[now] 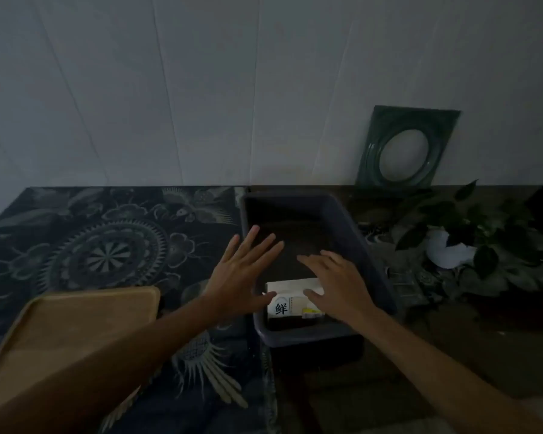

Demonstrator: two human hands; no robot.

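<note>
Hovering over a dark plastic bin [287, 195], both hands hold nothing. The left hand [242, 270] is splayed with straight fingers above the bin's left rim, its thumb tip at the left edge of a white packet [287, 296]. The right hand [336, 283] is flat, fingers apart, covering the packet's right part. The dim light makes it impossible to tell if either hand actually touches the packet. The packet lies flat on the bin floor at the near end, printed side up, close against the near wall.

Risks, as a judgement:
- A flat packet lying tight to the near wall leaves little room to get fingertips under it, so a pinch could slip or crumple it.
- Pressing down on the near end could tip or slide the bin, which sits partly on the patterned cloth [107, 239] and partly on bare tabletop, so the footing may be uneven.
- In this poor light a finger could catch on the rim.

Room and edges:
- The far half of the bin floor is bare, so the packet could slide away from the person there.
- A wooden tray [76, 333] sits near the left forearm, apart from the bin.
- A leafy potted plant [470, 220] and a green ceramic frame [405, 148] leaning on the wall crowd the right side, so a wide swing that way could clip leaves.
- The space straight above the bin is open.
</note>
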